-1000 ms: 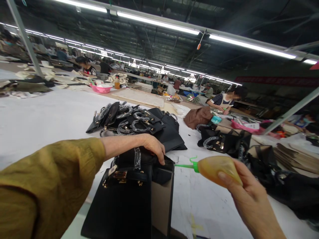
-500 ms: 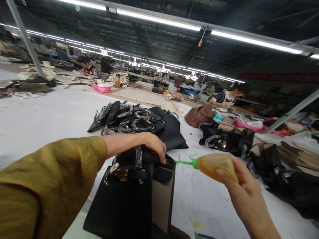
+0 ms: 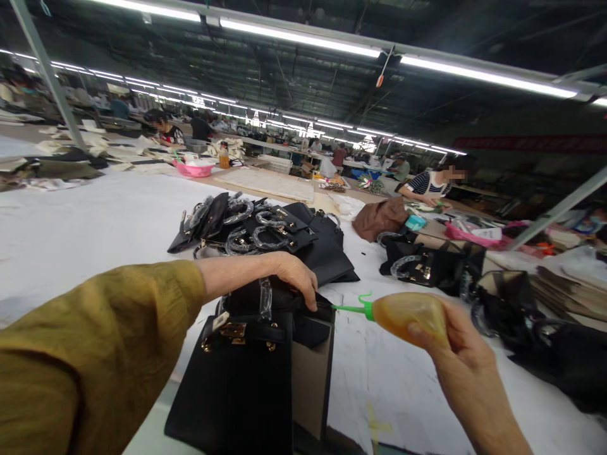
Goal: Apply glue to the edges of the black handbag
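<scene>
A black handbag (image 3: 237,385) with gold fittings and plastic-wrapped handles is at the near side of the table. My left hand (image 3: 298,278) reaches over its top, fingers bent down and closed on the bag's upper edge near the right corner. In my right hand (image 3: 465,347) is a squeeze bottle (image 3: 410,319) of amber liquid, tilted on its side. Its thin green nozzle points left, the tip at or very near the bag's top right corner beside my left fingertips. An open side of the bag shows a beige panel (image 3: 310,385).
Several black handbags (image 3: 313,253) lie piled just beyond, and more bags (image 3: 427,265) stand at the right. A brown cloth bundle (image 3: 379,220) and pink baskets (image 3: 474,234) sit behind them. A person (image 3: 427,183) works at the far right.
The bag has shifted very slightly to the right in view. Both hands keep nearly the same pose, and the nozzle stays by the bag's corner.
</scene>
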The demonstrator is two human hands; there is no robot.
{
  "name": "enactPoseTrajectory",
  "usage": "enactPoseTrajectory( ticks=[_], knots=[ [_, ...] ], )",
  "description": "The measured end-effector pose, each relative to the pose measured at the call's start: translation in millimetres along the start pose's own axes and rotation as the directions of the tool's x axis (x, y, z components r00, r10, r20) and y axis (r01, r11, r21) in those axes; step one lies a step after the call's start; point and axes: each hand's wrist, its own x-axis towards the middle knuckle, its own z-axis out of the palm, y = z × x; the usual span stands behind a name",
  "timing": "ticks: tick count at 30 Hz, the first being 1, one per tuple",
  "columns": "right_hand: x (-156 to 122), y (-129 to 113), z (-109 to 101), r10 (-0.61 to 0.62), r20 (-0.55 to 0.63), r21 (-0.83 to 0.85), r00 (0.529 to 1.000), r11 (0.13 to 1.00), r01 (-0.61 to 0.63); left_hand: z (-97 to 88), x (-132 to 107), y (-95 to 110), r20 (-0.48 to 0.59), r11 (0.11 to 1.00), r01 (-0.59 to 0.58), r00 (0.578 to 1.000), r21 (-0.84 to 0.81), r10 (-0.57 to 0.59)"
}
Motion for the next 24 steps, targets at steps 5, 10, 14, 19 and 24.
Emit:
enactPoseTrajectory(
  ticks=[5,10,14,19,24],
  knots=[
    [-4.5,7.8,-1.4,0.014,0.027,0.010,1.000,1.000,-0.014,-0.1,-4.3,6.3,-0.012,1.000,0.027,1.000,0.015,-0.027],
    [-12.1,12.0,0.6,0.057,0.071,0.064,0.996,0.996,-0.061,-0.9,-3.5,5.9,-0.033,1.000,0.011,0.999,0.030,-0.010],
    [-14.4,11.7,0.7,0.078,0.070,0.117,0.994,0.989,-0.086,-1.7,-0.1,2.6,-0.031,0.998,-0.003,0.999,0.057,0.005],
    [-13.7,15.0,-2.3,0.121,0.107,0.164,0.987,0.977,-0.137,-1.3,-2.4,5.5,-0.042,0.999,-0.016,0.999,0.047,0.018],
    [-16.6,20.5,-4.1,0.127,0.110,0.155,0.986,0.978,-0.143,-3.1,-5.1,10.1,-0.085,0.996,0.004,0.996,0.086,0.004]
  ],
)
